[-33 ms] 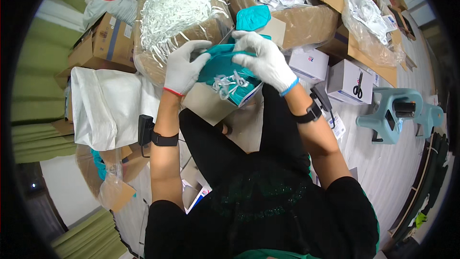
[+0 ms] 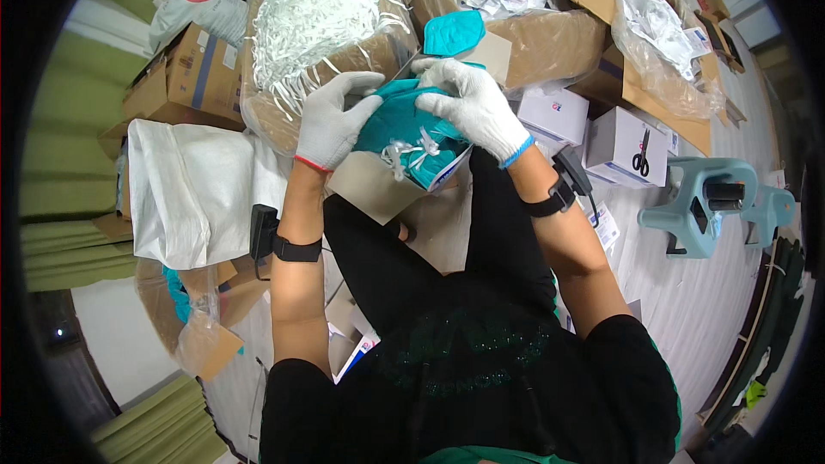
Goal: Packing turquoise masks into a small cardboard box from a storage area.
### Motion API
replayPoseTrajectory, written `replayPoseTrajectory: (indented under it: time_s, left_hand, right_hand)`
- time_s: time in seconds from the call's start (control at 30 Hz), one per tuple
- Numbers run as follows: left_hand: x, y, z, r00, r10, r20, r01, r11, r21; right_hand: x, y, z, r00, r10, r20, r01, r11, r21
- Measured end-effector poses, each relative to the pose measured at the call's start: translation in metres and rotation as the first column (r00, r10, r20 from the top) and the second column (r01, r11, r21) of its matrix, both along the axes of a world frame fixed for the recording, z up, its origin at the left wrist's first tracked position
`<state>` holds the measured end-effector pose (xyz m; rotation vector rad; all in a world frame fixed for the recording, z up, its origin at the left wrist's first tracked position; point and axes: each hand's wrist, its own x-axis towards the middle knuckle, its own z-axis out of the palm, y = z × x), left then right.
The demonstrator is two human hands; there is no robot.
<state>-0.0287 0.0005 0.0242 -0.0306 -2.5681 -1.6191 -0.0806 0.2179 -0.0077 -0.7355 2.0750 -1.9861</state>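
Head view: teal masks (image 2: 400, 125) lie between the hands, directly right of the left hand (image 2: 331, 125), left and slightly bodyward of the right hand (image 2: 479, 112); straps (image 2: 427, 148) face bodyward. Both 2 hands half-curled, touching; firm grip cannot be told. Long axis unclear.

Downward fisheye view from the head

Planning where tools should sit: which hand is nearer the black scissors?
Right. The right hand, at the teal bundle, is left of the scissors on a white box; the left hand is farther left, at the bundle's left edge.
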Motion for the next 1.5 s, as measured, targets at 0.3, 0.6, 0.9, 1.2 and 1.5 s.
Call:
replayPoseTrajectory:
  time_s: [0.3, 0.6, 0.9, 1.2, 1.5]
  left_hand:
    - [0.033, 0.028, -0.034, 0.973, -0.175, 0.151, -0.058, 0.445, 0.894]
    - [0.036, 0.055, -0.055, 0.993, 0.053, 0.106, -0.115, 0.647, 0.754]
    - [0.041, 0.07, -0.059, 0.978, -0.013, 0.206, -0.174, 0.485, 0.857]
    - [0.024, 0.087, -0.043, 0.897, 0.386, 0.217, -0.436, 0.684, 0.585]
    - [-0.045, 0.049, -0.088, 0.742, 0.653, -0.155, -0.666, 0.745, -0.051]
  right_hand:
    - [0.005, -0.003, -0.008, 0.924, -0.31, 0.226, 0.318, 0.948, 0.002]
    - [0.023, 0.003, 0.001, 0.882, -0.053, 0.468, 0.281, 0.857, -0.433]
    - [0.057, 0.005, 0.008, 0.97, -0.197, 0.146, 0.207, 0.976, -0.063]
    - [0.074, 0.003, 0.008, 0.765, 0.168, 0.621, 0.04, 0.951, -0.306]
    - [0.103, -0.011, -0.012, 0.876, 0.013, 0.483, 0.126, 0.959, -0.254]
